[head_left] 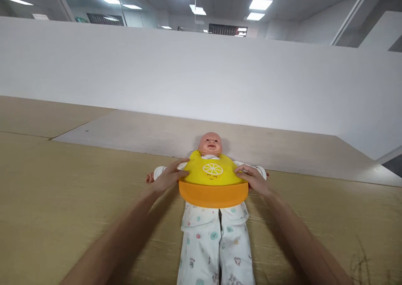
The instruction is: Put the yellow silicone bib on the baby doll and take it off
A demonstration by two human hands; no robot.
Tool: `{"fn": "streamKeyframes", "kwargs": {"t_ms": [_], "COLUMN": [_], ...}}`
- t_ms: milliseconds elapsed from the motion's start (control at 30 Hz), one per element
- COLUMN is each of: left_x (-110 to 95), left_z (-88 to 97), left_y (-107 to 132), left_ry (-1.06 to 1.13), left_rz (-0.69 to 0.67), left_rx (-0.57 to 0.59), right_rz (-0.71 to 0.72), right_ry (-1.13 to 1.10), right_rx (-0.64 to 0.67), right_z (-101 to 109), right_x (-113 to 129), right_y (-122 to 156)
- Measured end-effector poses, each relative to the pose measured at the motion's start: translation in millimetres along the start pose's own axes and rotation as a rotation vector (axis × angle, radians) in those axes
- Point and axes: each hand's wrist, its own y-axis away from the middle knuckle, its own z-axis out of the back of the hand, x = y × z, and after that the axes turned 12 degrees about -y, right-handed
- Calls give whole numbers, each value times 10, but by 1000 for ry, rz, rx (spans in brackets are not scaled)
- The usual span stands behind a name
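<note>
A baby doll [210, 143] lies on its back, head away from me, in a white top and white patterned trousers [201, 243]. Over its chest spreads a yellow bib [196, 167] with a white citrus-slice print and a smiling face. Along the bib's lower edge runs an orange catch pocket [213, 195]. My left hand [171, 176] holds the bib's left side, thumb and fingers bent at the edge. On the opposite side my right hand [253, 179] grips the other edge. The doll's arms stretch outward, partly hidden behind my hands.
The doll rests on a tan wooden surface [94, 184] with a paler board [141, 128] behind its head. A white wall [188, 75] rises at the back, topped by glass panes [157, 4]. Dark wispy strands [362, 260] show at the lower right.
</note>
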Motion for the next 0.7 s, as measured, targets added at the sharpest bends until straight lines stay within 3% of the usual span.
{"fn": "streamKeyframes", "kwargs": {"t_ms": [133, 333, 600, 700], "left_x": [200, 468, 462, 486], "left_z": [-133, -369, -493, -485], "left_y": [170, 309, 530, 531], "left_ry": [275, 527, 529, 356], "left_rz": [17, 8, -129, -113], "left_rx": [12, -76, -32, -228], "right_rz": [-87, 71, 123, 193], "right_ry": [-107, -126, -195, -145], "right_rx": [-58, -169, -206, -226], "right_z": [-51, -253, -416, -349], "right_x": [-70, -216, -410, -500], "right_y": [194, 267, 457, 571]}}
